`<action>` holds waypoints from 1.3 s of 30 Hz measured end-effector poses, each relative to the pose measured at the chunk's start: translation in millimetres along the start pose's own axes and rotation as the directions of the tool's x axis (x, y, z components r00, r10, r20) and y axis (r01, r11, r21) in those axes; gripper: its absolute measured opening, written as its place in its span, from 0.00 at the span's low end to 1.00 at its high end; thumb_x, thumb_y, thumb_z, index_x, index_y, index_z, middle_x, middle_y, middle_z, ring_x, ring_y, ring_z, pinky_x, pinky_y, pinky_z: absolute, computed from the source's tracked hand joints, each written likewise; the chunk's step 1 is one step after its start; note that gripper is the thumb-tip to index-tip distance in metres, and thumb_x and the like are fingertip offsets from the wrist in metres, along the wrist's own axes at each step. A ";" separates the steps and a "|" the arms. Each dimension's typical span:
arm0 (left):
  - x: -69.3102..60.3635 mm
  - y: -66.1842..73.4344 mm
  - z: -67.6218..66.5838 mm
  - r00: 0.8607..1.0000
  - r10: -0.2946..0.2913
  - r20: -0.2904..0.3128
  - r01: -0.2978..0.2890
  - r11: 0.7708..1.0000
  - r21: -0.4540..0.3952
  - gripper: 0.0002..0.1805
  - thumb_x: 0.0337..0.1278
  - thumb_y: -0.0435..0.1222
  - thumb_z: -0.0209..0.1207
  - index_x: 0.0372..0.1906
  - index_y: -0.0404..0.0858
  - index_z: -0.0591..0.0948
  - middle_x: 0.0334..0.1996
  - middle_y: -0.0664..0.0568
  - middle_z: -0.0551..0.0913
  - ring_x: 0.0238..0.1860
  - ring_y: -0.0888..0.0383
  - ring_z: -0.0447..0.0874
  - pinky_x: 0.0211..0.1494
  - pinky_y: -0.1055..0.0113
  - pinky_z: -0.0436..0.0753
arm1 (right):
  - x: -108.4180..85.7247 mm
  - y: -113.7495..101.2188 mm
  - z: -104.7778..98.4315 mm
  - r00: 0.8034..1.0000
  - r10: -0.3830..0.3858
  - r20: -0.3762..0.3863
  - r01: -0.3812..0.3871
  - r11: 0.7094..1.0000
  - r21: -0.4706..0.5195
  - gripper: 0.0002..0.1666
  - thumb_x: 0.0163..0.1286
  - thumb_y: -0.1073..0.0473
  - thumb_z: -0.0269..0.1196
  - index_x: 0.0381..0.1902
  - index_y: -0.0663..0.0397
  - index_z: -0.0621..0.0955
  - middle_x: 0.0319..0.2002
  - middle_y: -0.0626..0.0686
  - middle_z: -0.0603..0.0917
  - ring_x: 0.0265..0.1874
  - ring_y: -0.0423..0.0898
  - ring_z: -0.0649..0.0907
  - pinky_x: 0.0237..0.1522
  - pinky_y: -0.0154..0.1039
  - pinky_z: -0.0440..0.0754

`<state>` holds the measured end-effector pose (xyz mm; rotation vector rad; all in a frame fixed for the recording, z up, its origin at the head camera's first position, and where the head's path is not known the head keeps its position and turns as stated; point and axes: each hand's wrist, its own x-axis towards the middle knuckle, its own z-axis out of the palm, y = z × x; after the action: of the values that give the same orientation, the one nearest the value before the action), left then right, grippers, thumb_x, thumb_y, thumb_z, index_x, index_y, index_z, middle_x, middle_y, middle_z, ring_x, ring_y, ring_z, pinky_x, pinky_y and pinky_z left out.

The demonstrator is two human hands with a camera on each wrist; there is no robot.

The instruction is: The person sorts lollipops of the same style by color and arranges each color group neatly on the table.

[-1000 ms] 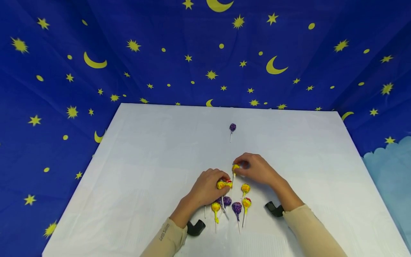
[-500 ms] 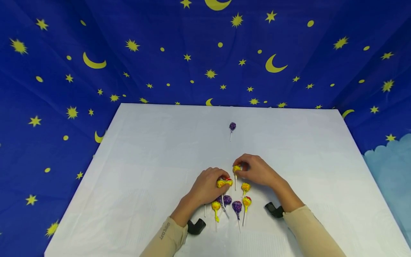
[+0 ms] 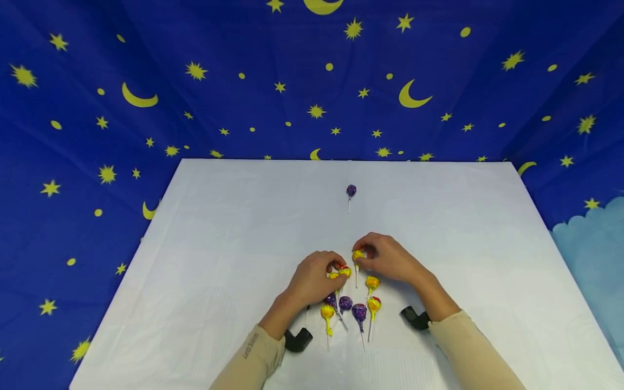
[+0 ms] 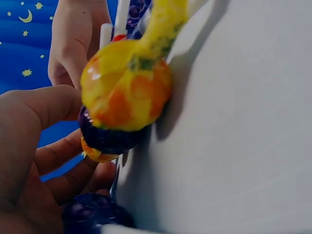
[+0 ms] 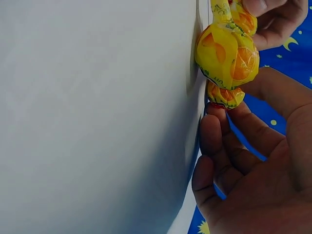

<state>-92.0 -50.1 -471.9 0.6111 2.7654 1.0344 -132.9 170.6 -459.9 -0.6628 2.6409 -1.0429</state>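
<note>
A white, smooth, faintly creased table [image 3: 244,216] is backed by a softly folded blue cloth [image 3: 263,103] printed with yellow stars and crescent moons. Round lollipop heads, wrapped in glossy crinkled film, are carried on thin white sticks.

A yellow lollipop [image 3: 358,255] is pinched between thumb and fingers by the right hand [image 3: 388,257], its stick pointed towards the wearer. Just left of that lollipop, a yellow-and-red lollipop [image 3: 345,271] is gripped by the left hand [image 3: 312,279] with curled thumb and fingers. Nearer the wearer than the landmark yellow lollipop, an orange-and-yellow lollipop [image 3: 372,283], a red-topped lollipop [image 3: 375,304], a large purple lollipop [image 3: 359,312] and several others are loosely clustered. Beyond it, well apart, a lone purple lollipop [image 3: 351,190] is laid.

Another yellow head [image 3: 333,276] is partly covered by the left hand, and beige sleeves [image 3: 480,344] are cut off by the lower edge. Lettering on the left cuff is too small to be read surely.

Close up, in the right wrist view, one wrapper is marked with orange fruit shapes and green print (which yellow lollipop is shown cannot be told) and is gathered into a neck.
</note>
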 end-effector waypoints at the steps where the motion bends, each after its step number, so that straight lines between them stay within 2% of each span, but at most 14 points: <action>1: 1.0 0.1 -1.5 1.000 0.007 -0.003 -0.007 1.000 -0.004 0.13 0.55 0.47 0.65 0.43 0.48 0.82 0.32 0.60 0.78 0.33 0.63 0.71 0.37 0.67 0.73 | 0.2 0.0 0.0 1.000 -0.001 0.002 0.001 1.000 0.002 0.13 0.60 0.55 0.70 0.43 0.49 0.83 0.35 0.44 0.79 0.32 0.42 0.76 0.35 0.40 0.75; 6: 8.6 1.2 -10.9 0.999 0.041 -0.029 -0.041 0.999 -0.012 0.12 0.55 0.46 0.64 0.43 0.48 0.82 0.33 0.57 0.79 0.33 0.60 0.74 0.36 0.67 0.73 | 0.3 0.5 0.3 1.000 -0.013 0.002 0.013 1.000 -0.006 0.13 0.60 0.56 0.70 0.42 0.49 0.82 0.36 0.43 0.79 0.33 0.43 0.75 0.37 0.40 0.74; 15: 23.9 5.2 -25.6 0.999 0.035 -0.035 -0.034 0.999 0.016 0.12 0.56 0.47 0.64 0.43 0.49 0.82 0.35 0.57 0.80 0.34 0.62 0.75 0.37 0.66 0.74 | 0.4 0.5 1.1 0.999 -0.031 -0.011 0.031 0.999 -0.008 0.13 0.60 0.56 0.70 0.42 0.48 0.82 0.35 0.42 0.78 0.34 0.44 0.75 0.37 0.41 0.74; 20: 30.1 10.4 -28.6 0.999 0.022 -0.029 -0.020 0.996 0.082 0.12 0.56 0.47 0.63 0.43 0.49 0.82 0.36 0.58 0.80 0.36 0.63 0.74 0.38 0.66 0.75 | -0.8 3.0 3.3 0.999 -0.055 -0.003 0.055 0.998 -0.005 0.12 0.60 0.55 0.69 0.42 0.47 0.82 0.35 0.41 0.78 0.33 0.43 0.75 0.37 0.39 0.73; 28: 45.9 11.6 -31.6 0.996 0.054 -0.068 -0.042 0.984 0.173 0.11 0.54 0.47 0.65 0.40 0.48 0.82 0.35 0.57 0.81 0.35 0.62 0.75 0.37 0.65 0.75 | 1.0 0.3 1.6 0.999 -0.054 -0.009 0.054 0.998 -0.012 0.13 0.60 0.56 0.70 0.43 0.48 0.82 0.35 0.42 0.78 0.33 0.43 0.75 0.37 0.39 0.74; 34: 54.4 11.0 -33.3 0.997 0.034 -0.066 -0.021 0.982 0.186 0.12 0.53 0.47 0.66 0.39 0.47 0.82 0.34 0.56 0.81 0.34 0.61 0.75 0.37 0.64 0.74 | 1.2 -1.1 0.8 0.999 -0.033 -0.001 0.033 0.999 -0.018 0.13 0.60 0.56 0.70 0.43 0.48 0.82 0.34 0.42 0.78 0.33 0.42 0.75 0.37 0.39 0.74; 39: 61.7 9.2 -32.0 0.998 0.030 -0.053 -0.018 0.979 0.205 0.12 0.52 0.45 0.66 0.39 0.45 0.82 0.33 0.55 0.80 0.34 0.60 0.74 0.37 0.64 0.74 | 0.9 -0.7 -0.1 0.999 -0.046 -0.006 0.046 0.998 -0.032 0.14 0.61 0.55 0.69 0.44 0.50 0.82 0.35 0.43 0.78 0.32 0.42 0.75 0.36 0.39 0.73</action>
<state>-153.3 -37.6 -440.3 0.6518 2.9443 0.7878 -133.5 169.7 -459.4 -0.7315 2.6653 -1.0188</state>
